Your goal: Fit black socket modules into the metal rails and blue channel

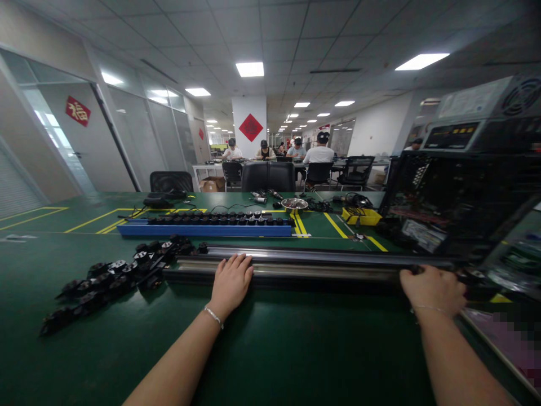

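Observation:
Two long dark metal rails (321, 272) with shiny inner faces lie side by side across the green table. My left hand (232, 280) rests on the nearer rail, its fingers stretched forward over the metal. At the right end of the rails, my right hand (435, 290) is closed, with thumb and forefinger on a small black part (416, 269) that is mostly hidden. Beyond the left end of the rails, many black socket modules (118, 266) lie in slanting rows, some with white faces.
Behind the rails, a blue rail (203, 230) has a row of black modules along it. A metal bowl (295, 204), a yellow tray (361, 216) and cables stand farther back. An open computer case (448, 197) rises at the right. Several people sit at distant tables.

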A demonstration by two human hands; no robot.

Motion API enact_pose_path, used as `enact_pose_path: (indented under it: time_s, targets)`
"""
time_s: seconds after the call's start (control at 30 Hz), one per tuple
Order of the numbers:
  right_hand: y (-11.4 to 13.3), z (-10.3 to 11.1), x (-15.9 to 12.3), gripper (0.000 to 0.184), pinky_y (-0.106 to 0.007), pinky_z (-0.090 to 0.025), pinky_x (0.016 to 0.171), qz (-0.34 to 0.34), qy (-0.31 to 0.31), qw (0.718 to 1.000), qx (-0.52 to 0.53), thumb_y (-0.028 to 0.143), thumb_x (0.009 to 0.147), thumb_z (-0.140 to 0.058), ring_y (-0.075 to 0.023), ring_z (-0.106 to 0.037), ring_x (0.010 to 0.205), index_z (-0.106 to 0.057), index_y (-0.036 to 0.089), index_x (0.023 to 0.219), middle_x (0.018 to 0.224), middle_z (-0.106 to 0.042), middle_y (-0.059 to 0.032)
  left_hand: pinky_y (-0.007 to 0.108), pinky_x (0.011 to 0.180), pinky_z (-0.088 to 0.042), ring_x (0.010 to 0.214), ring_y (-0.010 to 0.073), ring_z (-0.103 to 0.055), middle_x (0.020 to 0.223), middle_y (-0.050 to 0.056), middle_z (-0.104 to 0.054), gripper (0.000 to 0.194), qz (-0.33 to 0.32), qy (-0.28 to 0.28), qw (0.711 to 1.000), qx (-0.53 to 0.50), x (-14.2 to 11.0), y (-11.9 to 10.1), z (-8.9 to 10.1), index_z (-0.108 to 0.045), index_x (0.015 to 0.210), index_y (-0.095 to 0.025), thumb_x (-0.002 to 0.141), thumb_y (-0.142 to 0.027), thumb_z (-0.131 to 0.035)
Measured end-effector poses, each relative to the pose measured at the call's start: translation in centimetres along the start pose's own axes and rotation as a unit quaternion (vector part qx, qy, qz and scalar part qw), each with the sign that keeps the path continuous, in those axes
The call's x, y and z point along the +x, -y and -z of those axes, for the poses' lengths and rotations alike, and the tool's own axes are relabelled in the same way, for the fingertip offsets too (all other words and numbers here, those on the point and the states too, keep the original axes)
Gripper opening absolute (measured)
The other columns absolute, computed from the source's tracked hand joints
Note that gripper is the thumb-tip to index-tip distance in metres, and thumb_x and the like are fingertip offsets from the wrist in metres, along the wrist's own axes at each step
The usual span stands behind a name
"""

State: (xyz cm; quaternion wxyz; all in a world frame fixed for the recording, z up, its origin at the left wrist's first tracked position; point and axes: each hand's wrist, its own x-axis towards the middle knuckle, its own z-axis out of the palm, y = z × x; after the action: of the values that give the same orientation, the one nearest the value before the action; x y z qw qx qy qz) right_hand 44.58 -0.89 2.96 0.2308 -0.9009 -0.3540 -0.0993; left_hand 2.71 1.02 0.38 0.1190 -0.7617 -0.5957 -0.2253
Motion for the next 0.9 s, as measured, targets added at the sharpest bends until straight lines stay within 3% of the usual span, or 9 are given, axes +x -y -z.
enact_pose_path:
  time_s: [0.5, 0.7, 0.9]
  targets:
    - [1.5, 1.7, 0.0, 0.059, -0.043, -0.038, 0.078, 0.046, 0.087, 0.994, -0.039, 0.053, 0.073, -0.038, -0.0377, -0.049, 0.104, -0.060, 0.012, 0.109, 0.112, -0.056, -0.0218, 0.043, 0.103, -0.029, 0.124, 0.0224, -0.042, 0.128, 0.003, -0.055, 0.041, 0.006, -0.003, 1.000, -0.003, 0.0, -0.1, 0.0, -0.052, 0.122, -0.029, 0.090, -0.039, -0.029]
    - [1.4, 1.4, 1.3, 0.051, -0.040, -0.038, 0.072, 0.072, 0.167, 0.983, -0.035, 0.051, 0.071, -0.041, -0.0353, -0.054, 0.098, -0.061, 0.016, 0.102, 0.110, -0.058, -0.0196, 0.044, 0.102, -0.029, 0.124, 0.0229, -0.042, 0.129, 0.003, -0.054, 0.042, 0.004, 0.000, 1.000, -0.005, 0.0, -0.1, 0.0, -0.052, 0.122, -0.027, 0.090, -0.039, -0.028]
    - [1.8, 0.9, 1.9, 0.040, -0.037, -0.039, 0.069, 0.100, 0.199, 0.975, -0.021, 0.048, 0.067, -0.050, -0.0303, -0.058, 0.091, -0.062, 0.019, 0.091, 0.101, -0.062, -0.0164, 0.044, 0.102, -0.030, 0.124, 0.0232, -0.042, 0.128, 0.004, -0.054, 0.041, 0.003, -0.004, 1.000, -0.005, 0.0, -0.1, 0.1, -0.053, 0.122, -0.027, 0.090, -0.040, -0.029]
